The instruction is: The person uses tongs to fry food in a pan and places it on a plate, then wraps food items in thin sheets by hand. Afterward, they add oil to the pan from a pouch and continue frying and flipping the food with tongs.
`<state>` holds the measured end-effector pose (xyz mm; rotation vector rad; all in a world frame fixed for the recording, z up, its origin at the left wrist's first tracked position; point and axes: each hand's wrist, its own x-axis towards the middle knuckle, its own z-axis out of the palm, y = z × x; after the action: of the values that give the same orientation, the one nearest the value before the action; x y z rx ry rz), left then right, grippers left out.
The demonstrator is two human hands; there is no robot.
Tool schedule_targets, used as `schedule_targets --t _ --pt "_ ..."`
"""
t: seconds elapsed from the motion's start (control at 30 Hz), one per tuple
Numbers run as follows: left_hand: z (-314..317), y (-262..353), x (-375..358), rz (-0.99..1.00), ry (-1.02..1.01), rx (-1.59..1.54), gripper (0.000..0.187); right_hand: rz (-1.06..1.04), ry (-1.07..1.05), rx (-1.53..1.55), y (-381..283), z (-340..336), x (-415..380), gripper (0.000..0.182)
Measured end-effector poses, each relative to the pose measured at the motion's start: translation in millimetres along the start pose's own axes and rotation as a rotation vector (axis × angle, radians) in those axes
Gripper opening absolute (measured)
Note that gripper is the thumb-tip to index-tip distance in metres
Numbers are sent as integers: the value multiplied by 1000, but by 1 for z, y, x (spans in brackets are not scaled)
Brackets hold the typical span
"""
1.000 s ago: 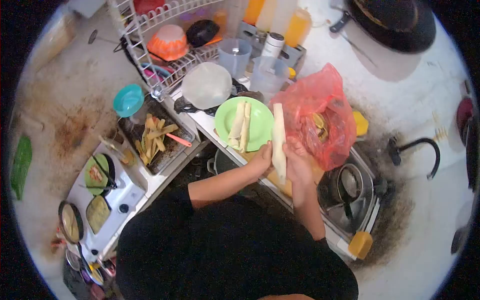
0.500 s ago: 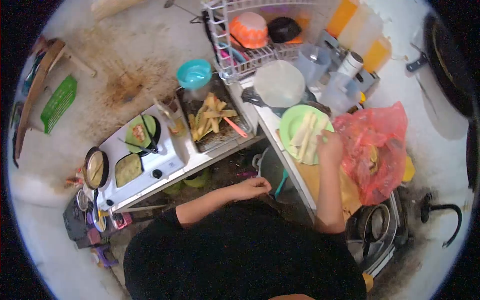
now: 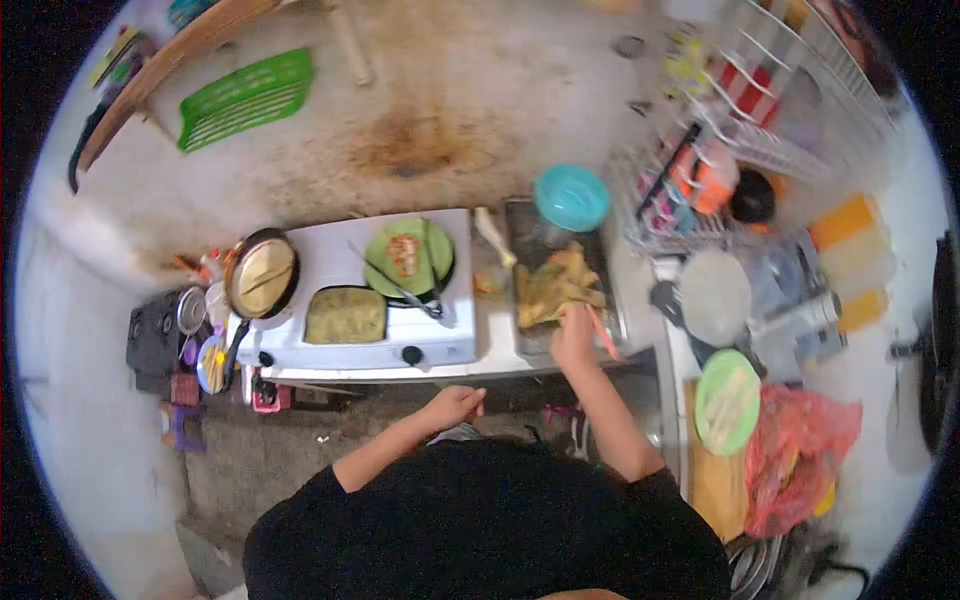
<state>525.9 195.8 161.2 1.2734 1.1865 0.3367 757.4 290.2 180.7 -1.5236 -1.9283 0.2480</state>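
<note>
My right hand reaches over a dark tray on the counter. Its curled fingers meet a pile of yellow-brown strips, and whatever they grip is hidden. Just right of the hand, an orange-pink handle slants out of the pile. My left hand hangs before the counter's front edge, loosely closed, with nothing visible in it. On the white stove rest a green plate with reddish food and tongs, a square pan with a green sheet, and a round frying pan with a pale pancake.
A turquoise bowl sits at the tray's back. On the right counter are a light-green plate with pale rolls, a red plastic bag and a wooden board. A wire rack stands at the back right.
The view has turned left toward the stove. My right hand has left the pale rolls on the light-green plate and now reaches the strips on the tray. The left hand stays low and curled.
</note>
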Motion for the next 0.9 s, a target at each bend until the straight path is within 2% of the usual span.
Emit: schedule_targets --t 0.03,0.1,0.13,0.17,0.2,0.3,0.33,0.37,0.43,0.53,0.67,0.77,0.83,0.9 --pt "-21 -24 -7 -4 75 -28 43 15 -196 67 -36 8 14 24" --pt "-57 -66 -21 -15 226 -84 43 -199 -321 153 -67 61 32 24" --pt "-74 -50 -43 -58 252 -61 43 -188 -303 108 -83 86 40 30" --pt "-86 -77 -42 -131 273 -165 42 -178 -283 63 -99 110 47 36" --pt "-93 -85 -48 -112 312 -177 42 -170 -259 19 -111 130 53 43" --pt "-106 -87 -67 -71 417 -166 41 21 -314 -176 -132 178 69 66" --pt "-106 -83 -72 -60 449 -152 41 140 -467 -125 -137 182 76 82" --pt "-101 -78 -78 -14 483 -213 42 169 -470 -127 -139 190 79 85" --pt "-95 -88 -82 -88 417 -301 41 227 -485 -134 -133 207 75 91" --pt "-80 -101 -97 -102 491 -332 34 248 -463 40 -121 218 70 95" --pt "-65 -111 -118 -212 598 -379 28 188 -393 154 -114 205 58 89" --pt "-61 -98 -132 -366 646 -440 27 99 -273 225 -116 176 47 86" --pt "-59 -116 -136 -392 611 -456 28 166 -363 248 -135 143 48 82" --pt "-62 -127 -139 -402 624 -527 30 -24 -354 258 -149 134 46 71"
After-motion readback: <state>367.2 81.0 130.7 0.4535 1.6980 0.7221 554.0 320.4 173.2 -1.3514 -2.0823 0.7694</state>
